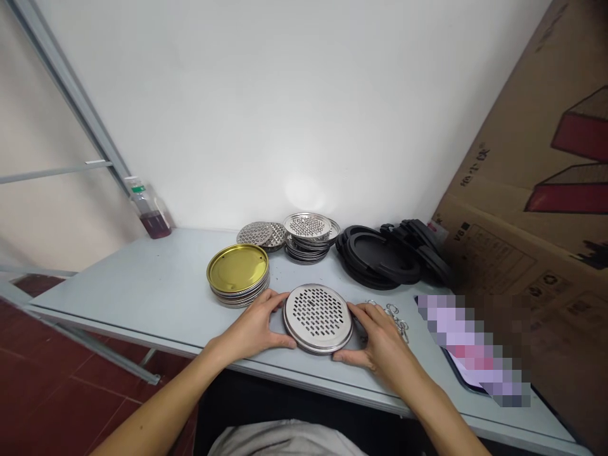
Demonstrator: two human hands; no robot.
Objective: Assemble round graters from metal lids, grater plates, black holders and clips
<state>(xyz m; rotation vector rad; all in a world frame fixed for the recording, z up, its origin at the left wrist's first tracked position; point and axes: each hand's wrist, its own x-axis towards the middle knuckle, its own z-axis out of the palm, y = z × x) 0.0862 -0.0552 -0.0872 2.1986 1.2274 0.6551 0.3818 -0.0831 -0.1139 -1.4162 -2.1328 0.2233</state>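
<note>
A round silver metal disc with slotted holes [317, 313] lies near the table's front edge, with a raised rim around it. My left hand [256, 326] grips its left side, thumb at the front and fingers behind. From the right, my right hand [375, 335] closes on the opposite rim in the same way. Just behind my left hand stands a stack of round metal lids [237, 269], the top one gold inside. Several small wire rings [393, 310] lie loose beside my right hand, partly hidden by it.
Toward the wall are spiked metal grater discs [306, 226] in a pile and flatter perforated discs [255, 234]. Black plastic round parts [380, 253] are heaped to their right. A phone [463, 345] with a blurred screen, a large carton [513, 240] and a bottle of dark liquid [152, 218] flank the table.
</note>
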